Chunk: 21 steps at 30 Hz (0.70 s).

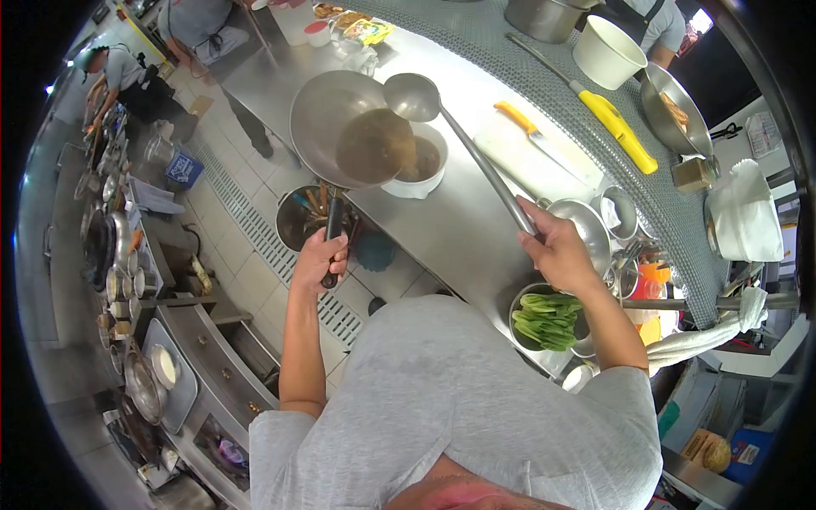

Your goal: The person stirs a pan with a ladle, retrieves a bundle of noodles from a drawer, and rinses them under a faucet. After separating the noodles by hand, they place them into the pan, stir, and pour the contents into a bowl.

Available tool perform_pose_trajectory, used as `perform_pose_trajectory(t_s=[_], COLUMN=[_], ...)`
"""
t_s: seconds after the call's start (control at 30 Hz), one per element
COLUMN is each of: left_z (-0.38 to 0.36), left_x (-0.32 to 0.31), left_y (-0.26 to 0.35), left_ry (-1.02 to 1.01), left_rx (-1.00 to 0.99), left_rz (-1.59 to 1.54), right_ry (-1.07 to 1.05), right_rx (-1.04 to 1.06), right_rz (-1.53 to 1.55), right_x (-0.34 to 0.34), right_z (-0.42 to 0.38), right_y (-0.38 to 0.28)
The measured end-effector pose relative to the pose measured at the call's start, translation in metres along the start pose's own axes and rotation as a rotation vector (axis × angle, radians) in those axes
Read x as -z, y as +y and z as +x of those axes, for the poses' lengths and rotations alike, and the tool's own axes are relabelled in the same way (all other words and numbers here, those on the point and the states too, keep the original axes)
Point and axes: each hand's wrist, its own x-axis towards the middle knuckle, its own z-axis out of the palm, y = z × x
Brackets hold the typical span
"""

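Observation:
My left hand (321,257) is closed around the black handle of a metal wok (316,115). Brown liquid (371,146) pools in the wok, which tilts over a white bowl (422,188). The wok's rim overlaps the bowl in view, and brown liquid shows in the bowl too. In my right hand (561,251) is the end of a long-handled ladle (484,161). Its round head hangs above the wok's right edge, beside the bowl. Near my right wrist stands a container of green leafy vegetables (548,321).
A knife with an orange handle (516,117) lies on a white cutting board (535,161). A yellow-handled tool (618,132) rests on the grey mat (510,51). Metal bowls (586,223) crowd the right side. Below the counter edge is a pot with utensils (289,223). Other people (127,76) stand nearby.

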Motion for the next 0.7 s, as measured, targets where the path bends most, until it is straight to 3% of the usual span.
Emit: perform_pose_trajectory(t_s=[0.7], left_z=[-0.0036], left_x=[-0.0055], left_y=[0.0051], left_ry=[0.05], left_rx=[-0.024], left_rz=[0.118], right_ry=[0.01], right_rx=[0.053], right_rz=[-0.125], right_x=[0.0028], right_z=[-0.0029], right_y=[-0.0072])
